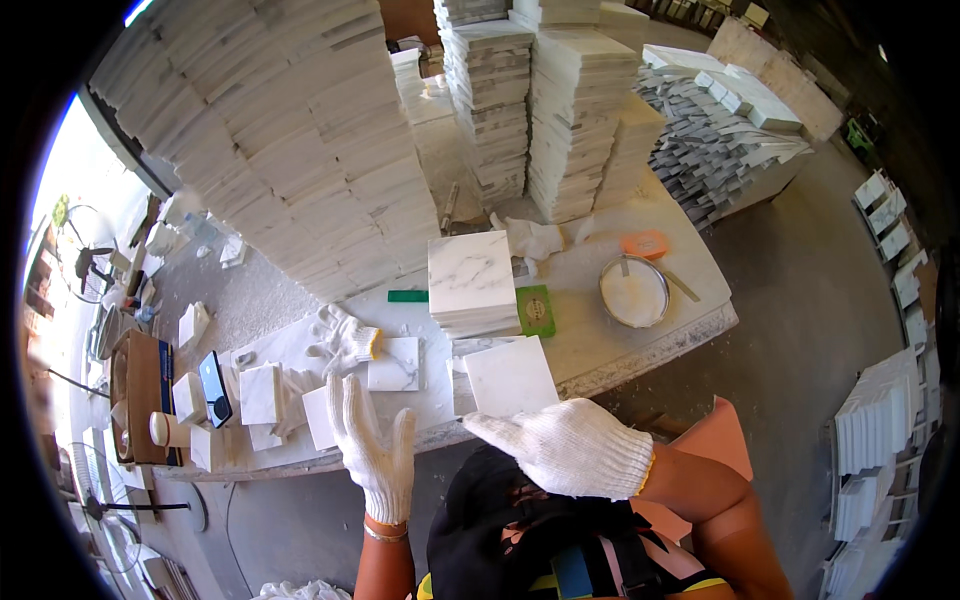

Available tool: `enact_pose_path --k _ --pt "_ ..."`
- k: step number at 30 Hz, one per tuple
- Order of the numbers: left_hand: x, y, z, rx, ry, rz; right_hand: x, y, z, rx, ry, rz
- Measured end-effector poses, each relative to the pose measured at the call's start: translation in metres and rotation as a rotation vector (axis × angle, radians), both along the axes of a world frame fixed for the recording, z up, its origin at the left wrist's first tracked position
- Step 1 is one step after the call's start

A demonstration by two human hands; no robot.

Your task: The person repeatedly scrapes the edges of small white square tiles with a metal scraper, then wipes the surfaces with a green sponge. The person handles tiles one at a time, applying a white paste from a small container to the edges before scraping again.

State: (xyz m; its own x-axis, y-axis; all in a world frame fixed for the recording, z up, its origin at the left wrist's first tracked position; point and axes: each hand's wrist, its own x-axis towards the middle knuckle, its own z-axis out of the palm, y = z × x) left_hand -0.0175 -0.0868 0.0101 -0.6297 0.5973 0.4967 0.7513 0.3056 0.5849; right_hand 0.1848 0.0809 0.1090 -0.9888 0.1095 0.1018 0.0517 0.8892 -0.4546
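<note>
At the far left of the bench (600, 375) lie a phone (215, 388), a small white cup (160, 429) and several small marble offcuts (262, 394). A spare white glove (343, 341) lies crumpled on the bench top, just beside a small veined tile (396, 363).

The left hand (375, 452), in a white knitted glove, is raised at the near edge of the bench with fingers straight and held close together; it grips nothing. Its fingertips overlap a small white tile (318, 417) at the edge, though contact cannot be confirmed from this angle.

The right hand (565, 445), also gloved, rests with its fingertips on the near edge of a square white tile (510, 375), which lies flat on the bench at its front edge. The fingers are flat and together, pressing or touching rather than wrapped around it.

Behind that tile stands a short stack of square marble tiles (470, 285), with a green pad (535, 310) touching its right side. Further right sit a round white bowl (633, 292) with a stick across it and an orange sponge (645, 244). Tall tile stacks (540, 100) fill the back of the bench.
</note>
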Motion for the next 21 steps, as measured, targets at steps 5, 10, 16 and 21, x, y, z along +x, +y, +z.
enact_pose_path --k 5,10,16,21 --pt "0.001 -0.01 0.006 0.029 -0.038 0.031 -0.038 -0.015 0.048 0.122 -0.125 0.174" --pt "0.002 -0.026 0.02 0.019 -0.091 0.088 -0.054 -0.06 0.089 0.207 -0.082 0.271" --pt "-0.001 -0.035 0.034 -0.009 -0.138 0.172 -0.062 -0.068 0.079 0.217 -0.057 0.286" --pt "-0.005 -0.038 0.03 -0.007 -0.139 0.143 -0.061 -0.068 0.076 0.206 -0.083 0.276"
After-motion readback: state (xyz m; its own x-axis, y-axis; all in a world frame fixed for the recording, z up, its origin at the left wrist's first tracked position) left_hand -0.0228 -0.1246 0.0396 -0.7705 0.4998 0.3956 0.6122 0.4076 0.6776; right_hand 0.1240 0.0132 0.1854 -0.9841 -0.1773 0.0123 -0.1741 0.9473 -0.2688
